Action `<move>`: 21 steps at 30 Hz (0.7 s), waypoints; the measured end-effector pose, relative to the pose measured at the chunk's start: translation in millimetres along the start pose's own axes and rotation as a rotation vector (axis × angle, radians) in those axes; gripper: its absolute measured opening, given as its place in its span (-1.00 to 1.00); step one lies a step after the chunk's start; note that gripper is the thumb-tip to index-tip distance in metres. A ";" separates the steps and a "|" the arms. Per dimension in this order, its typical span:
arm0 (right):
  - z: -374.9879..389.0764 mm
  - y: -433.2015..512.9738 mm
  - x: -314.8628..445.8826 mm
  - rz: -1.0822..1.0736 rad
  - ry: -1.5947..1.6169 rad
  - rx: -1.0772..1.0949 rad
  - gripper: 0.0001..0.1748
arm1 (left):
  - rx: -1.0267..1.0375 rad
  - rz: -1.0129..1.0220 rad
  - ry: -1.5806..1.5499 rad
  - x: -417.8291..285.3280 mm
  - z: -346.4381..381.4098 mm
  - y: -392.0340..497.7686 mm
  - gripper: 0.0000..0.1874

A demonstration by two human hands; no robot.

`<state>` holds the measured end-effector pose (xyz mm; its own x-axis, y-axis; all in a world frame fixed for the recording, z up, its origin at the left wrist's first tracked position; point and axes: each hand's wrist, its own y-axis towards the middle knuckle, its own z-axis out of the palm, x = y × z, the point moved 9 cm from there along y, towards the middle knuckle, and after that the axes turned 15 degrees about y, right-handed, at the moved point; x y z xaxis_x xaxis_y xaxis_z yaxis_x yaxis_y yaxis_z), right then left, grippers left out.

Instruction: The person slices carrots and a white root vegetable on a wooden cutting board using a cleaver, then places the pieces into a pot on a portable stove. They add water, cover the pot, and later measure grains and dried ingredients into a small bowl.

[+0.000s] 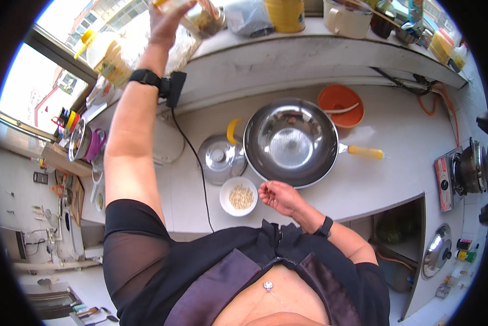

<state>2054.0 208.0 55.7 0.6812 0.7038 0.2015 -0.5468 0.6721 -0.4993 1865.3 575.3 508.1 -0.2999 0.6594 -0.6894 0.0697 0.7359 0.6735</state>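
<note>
At the top left, my left hand (165, 24) is raised over the window ledge, its fingers around a clear container (182, 14) partly cut off by the picture's edge. My right hand (280, 197) is low at the near rim of a steel wok (291, 142), palm up with curled fingers. Reddish-brown spots show between those fingers; I cannot tell whether they are small bits held there. Just left of this hand stands a white bowl (238, 196) of pale chopped pieces. Inside the wok, a small reddish piece lies near the far side.
A glass lid (221, 159) lies left of the wok, crossed by a black cable (195, 150). An orange bowl (341, 106) with a white spoon stands behind. The wok's yellow handle (365, 152) points right, towards a portable stove (447, 179) with a pot. Jars and containers line the raised ledge.
</note>
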 end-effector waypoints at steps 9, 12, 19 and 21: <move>48.4 7.7 -8.6 -0.011 -0.080 0.072 -0.74 | 0.182 0.078 0.018 -107.9 -58.8 -128.7 -0.18; 70.4 19.5 -25.1 0.016 -0.129 0.093 -0.75 | 0.131 -0.133 0.029 -94.7 -97.4 -210.9 -0.06; 107.6 39.5 -48.1 -0.568 -1.181 0.289 -0.72 | 0.194 -0.295 0.395 -54.1 -121.1 -420.2 0.40; 116.4 43.2 -68.6 -0.741 -1.839 0.360 -0.58 | 0.191 -0.477 0.450 -35.1 -121.3 -472.3 0.41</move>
<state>1927.1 215.6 118.4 -0.3085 -0.4825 0.8198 -0.6610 0.7284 0.1799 1727.5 185.9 246.6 -0.7031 0.1584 -0.6932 -0.0142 0.9715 0.2365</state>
